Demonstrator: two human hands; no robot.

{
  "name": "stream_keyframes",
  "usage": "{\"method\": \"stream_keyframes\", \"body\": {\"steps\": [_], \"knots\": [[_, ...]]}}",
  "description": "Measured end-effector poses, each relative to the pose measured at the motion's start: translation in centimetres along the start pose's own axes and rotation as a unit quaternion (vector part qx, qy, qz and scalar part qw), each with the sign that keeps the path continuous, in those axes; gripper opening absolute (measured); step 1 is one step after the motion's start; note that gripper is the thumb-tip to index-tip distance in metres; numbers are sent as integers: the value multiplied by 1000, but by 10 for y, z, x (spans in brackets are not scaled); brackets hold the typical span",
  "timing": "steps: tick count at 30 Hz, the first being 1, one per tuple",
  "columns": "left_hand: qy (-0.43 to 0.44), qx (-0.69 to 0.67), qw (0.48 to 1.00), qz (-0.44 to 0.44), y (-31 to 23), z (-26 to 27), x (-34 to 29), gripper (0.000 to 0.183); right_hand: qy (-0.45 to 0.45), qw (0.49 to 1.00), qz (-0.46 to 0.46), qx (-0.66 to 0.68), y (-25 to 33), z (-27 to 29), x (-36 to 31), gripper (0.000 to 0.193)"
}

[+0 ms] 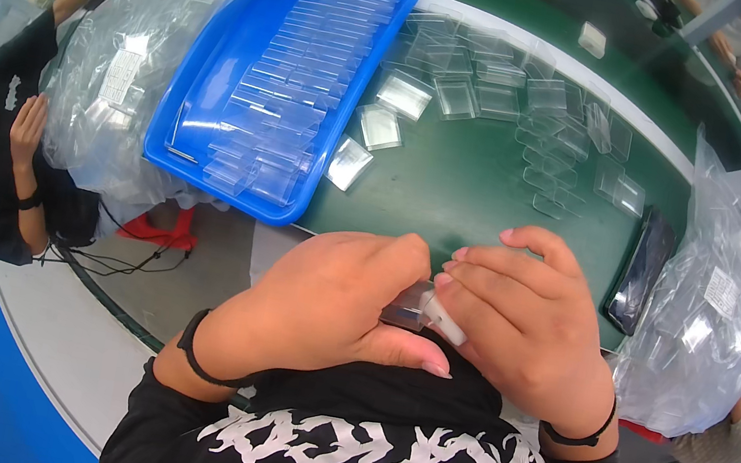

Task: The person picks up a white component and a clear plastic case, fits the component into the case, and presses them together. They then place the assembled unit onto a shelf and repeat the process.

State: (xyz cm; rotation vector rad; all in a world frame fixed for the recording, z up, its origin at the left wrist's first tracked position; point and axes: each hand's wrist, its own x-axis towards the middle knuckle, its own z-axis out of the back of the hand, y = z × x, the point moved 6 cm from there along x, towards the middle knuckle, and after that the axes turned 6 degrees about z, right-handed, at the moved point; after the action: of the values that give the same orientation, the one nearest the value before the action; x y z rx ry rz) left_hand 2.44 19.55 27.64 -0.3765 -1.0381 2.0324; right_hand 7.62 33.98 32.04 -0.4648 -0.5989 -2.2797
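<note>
Just off the near edge of the green worktop (pixel 426 187), a small clear box (pixel 403 312) is gripped by the left hand (pixel 310 304), whose thumb is stretched along the near side; a white piece (pixel 446 317) at the box's right end is partly covered by the bent fingers of the right hand (pixel 525 324) (whether it is seated inside or merely set against the end cannot be told). The two parts are best kept in line and pressed evenly, since thin clear walls could be cracked or smudged by a skewed push. Over the worktop itself, a slipped part would be more safely caught. Farther in, the dark phone (pixel 641 270) by the right near corner and the white-filled boxes (pixel 379 126) beside the blue tray (pixel 206 109) should be left unbumped. Toward the far edge, overlapping clear cases (pixel 455 97) are spread, best lifted singly to avoid scratches.
</note>
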Motion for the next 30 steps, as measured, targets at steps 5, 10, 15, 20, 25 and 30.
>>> {"method": "stream_keyframes", "body": {"steps": [5, 10, 15, 20, 25, 30], "knots": [[-64, 80, 995, 6, -4, -1, -3, 64, 21, 997, 13, -70, 3, -11, 5, 18], [-84, 73, 994, -8, 2, -1, -6, 46, 27, 997, 21, -74, 2, -18, 4, 21], [-95, 52, 994, -12, 3, 5, -9, 44, -11, 998, -18, 64, -3, -9, 2, 25], [-79, 13, 997, -24, 5, 6, -13, 46, -51, 991, 26, 118, -2, -1, -2, 22], [-48, -8, 998, -31, 8, 2, -16, 61, -38, 995, 53, 77, 4, -1, 0, 20], [-65, 32, 997, -18, 8, 2, -17, 71, -16, 998, 42, 32, 12, -5, 3, 20]]}}
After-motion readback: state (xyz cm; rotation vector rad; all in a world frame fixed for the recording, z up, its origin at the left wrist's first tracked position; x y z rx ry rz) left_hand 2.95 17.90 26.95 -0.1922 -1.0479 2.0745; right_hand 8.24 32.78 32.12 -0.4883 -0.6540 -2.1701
